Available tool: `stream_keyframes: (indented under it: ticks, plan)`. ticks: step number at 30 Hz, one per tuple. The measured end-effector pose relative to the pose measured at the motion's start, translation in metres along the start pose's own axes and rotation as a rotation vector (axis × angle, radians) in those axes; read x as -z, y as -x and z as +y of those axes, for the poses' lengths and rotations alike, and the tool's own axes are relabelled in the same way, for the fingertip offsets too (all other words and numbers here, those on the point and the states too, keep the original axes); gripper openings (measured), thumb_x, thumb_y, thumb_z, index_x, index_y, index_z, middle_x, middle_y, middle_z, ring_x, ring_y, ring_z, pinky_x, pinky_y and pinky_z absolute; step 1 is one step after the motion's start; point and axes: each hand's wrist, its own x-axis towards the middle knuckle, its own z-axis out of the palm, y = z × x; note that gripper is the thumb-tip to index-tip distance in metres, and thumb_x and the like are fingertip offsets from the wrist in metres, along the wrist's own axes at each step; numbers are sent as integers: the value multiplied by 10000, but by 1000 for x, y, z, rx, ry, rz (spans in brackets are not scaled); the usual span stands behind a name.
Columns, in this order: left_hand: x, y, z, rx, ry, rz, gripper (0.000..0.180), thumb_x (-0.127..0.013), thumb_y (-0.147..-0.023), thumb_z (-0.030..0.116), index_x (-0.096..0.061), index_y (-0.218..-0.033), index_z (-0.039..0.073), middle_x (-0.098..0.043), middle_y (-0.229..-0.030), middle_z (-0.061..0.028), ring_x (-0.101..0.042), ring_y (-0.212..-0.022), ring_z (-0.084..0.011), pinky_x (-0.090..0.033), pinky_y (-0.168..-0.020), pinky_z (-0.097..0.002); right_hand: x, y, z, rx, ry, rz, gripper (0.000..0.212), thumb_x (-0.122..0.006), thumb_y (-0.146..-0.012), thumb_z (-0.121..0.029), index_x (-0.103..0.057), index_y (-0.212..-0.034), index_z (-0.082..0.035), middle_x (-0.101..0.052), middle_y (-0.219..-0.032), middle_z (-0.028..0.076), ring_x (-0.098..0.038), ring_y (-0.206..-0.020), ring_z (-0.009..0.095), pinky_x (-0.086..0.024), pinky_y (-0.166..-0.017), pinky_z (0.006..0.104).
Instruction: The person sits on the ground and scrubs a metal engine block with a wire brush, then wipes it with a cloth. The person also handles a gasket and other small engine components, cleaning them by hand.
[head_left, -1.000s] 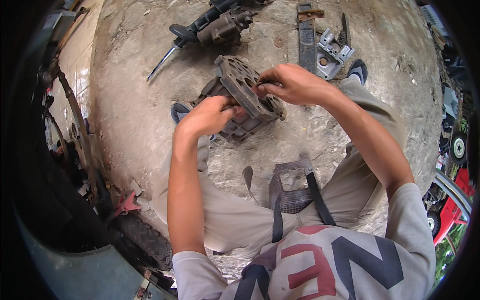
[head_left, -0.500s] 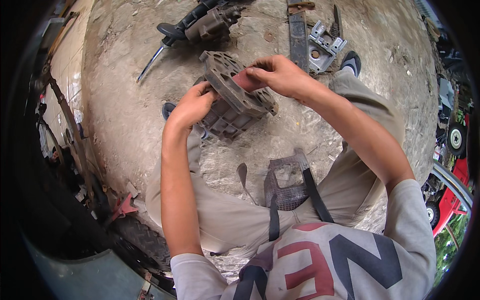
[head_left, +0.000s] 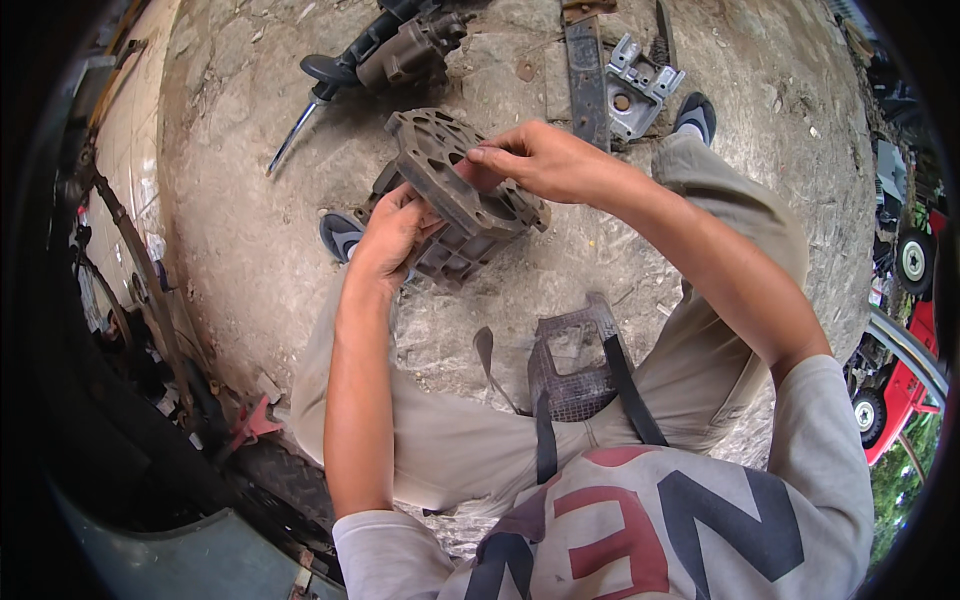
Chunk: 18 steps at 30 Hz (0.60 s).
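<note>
A dirty grey cast-metal housing (head_left: 432,178) with a flat, holed flange and ribbed sides sits tilted between my feet. My left hand (head_left: 392,232) is closed on the flange's near left edge, steadying the casting. A folded piece of reddish sandpaper (head_left: 482,176) is pinched in my right hand (head_left: 548,163). It goes into an opening in the flange face, and its lower end is hidden inside.
Beyond the housing lie a black shock absorber (head_left: 330,72), a brown cylindrical part (head_left: 412,55), a flat metal bar (head_left: 588,85) and a silver bracket (head_left: 632,95). A textured frame (head_left: 545,375) lies between my legs. A red stand (head_left: 255,422) is at left.
The housing has shifted slightly left and turned a little, with my left hand on it. My right hand has moved slightly left and down, and less of the sandpaper shows.
</note>
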Motion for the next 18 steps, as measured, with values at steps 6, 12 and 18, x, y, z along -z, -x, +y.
stream_keyframes:
  ticks: [6,12,18]
  plan:
    - [0,-5,-7,-97,139,-11,283,-517,-1034,189,-647,-1216,16,-708,-1085,-46,-648,-971,-144,-506,-959,-329,-4,-4,7,35,-28,97,400,-547,-1083,-353,-749,-1226,-38,-788,-1071,118,-723,-965,139,-541,-858,314]
    - [-8,-9,-24,-73,375,7,304,-491,-1036,187,-652,-1231,20,-715,-1198,-79,-668,-1095,-187,-490,-1025,-379,7,-3,-2,10,97,174,413,-564,-1074,-356,-750,-1203,-10,-793,-1029,101,-703,-933,101,-550,-840,314]
    - [-9,-7,-24,-116,248,81,336,-478,-1021,127,-613,-1317,45,-722,-1187,-76,-697,-1057,-180,-530,-989,-375,8,-1,1,79,37,47,419,-540,-1091,-333,-729,-1216,19,-789,-1036,120,-726,-950,131,-554,-878,312]
